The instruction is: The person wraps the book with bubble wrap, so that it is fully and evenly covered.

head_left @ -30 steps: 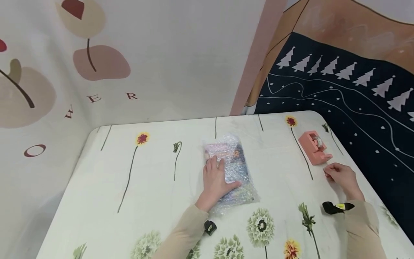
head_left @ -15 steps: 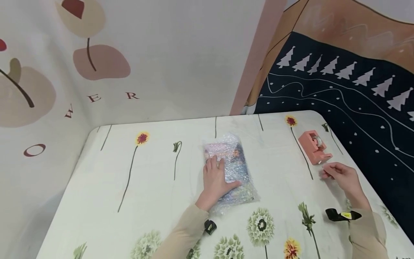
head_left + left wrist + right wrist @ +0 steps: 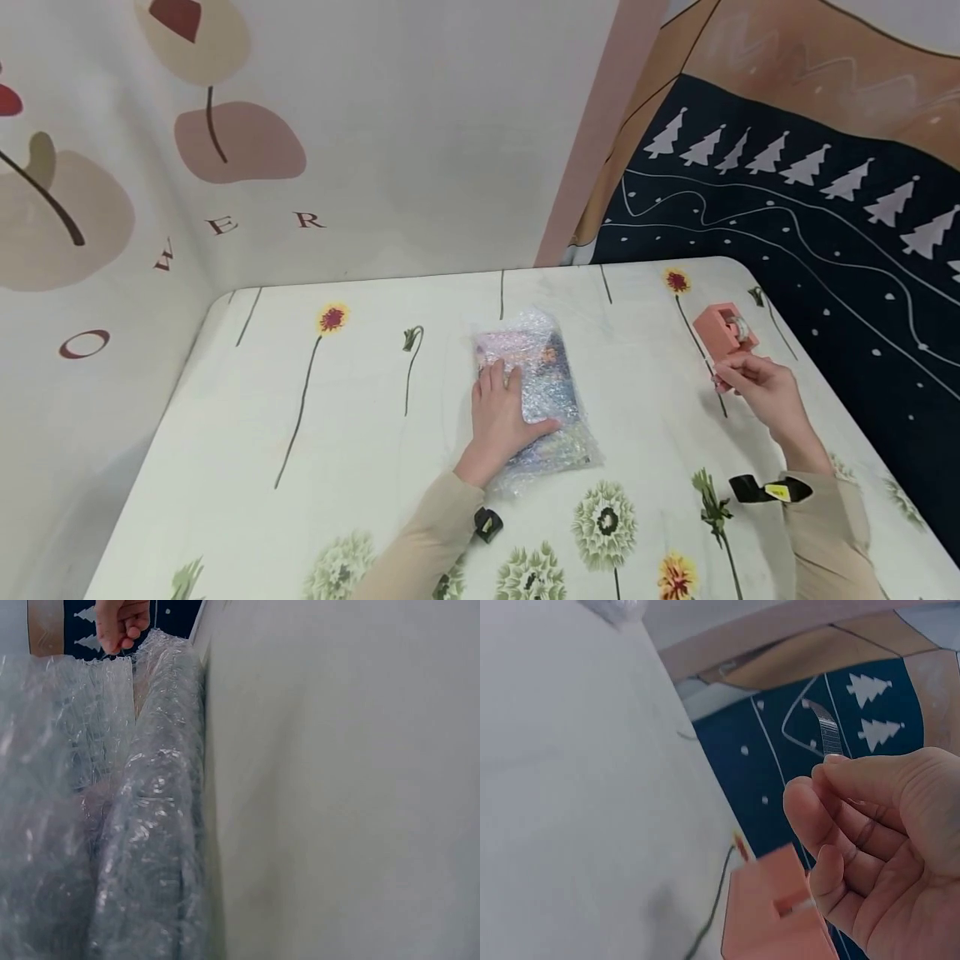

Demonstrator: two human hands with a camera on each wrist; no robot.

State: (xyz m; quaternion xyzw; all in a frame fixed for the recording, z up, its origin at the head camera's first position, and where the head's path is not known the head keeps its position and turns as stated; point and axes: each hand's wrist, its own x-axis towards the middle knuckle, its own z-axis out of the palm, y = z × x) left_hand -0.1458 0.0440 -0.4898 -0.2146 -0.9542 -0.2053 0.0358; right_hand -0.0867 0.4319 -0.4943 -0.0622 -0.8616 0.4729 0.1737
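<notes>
A flat package wrapped in bubble wrap lies on the table, a colourful printed cover showing through. My left hand rests on its left part with fingers spread and thumb out. In the left wrist view the bubble wrap fills the left side, with part of my right hand beyond it. Between thumb and index finger, my right hand pinches a short strip of clear tape, which curls upward. That hand is above the front end of a pink tape dispenser, partly hiding it.
The table is covered by a white flowered cloth. Behind it hangs a pale curtain-like wall, and a dark cloth with white trees is at the right. Each wrist wears a black strap, as on the right.
My right hand has moved left and slightly up from the dispenser's front end, carrying the tape strip, and now covers part of the dispenser. My left hand and the package have stayed put.
</notes>
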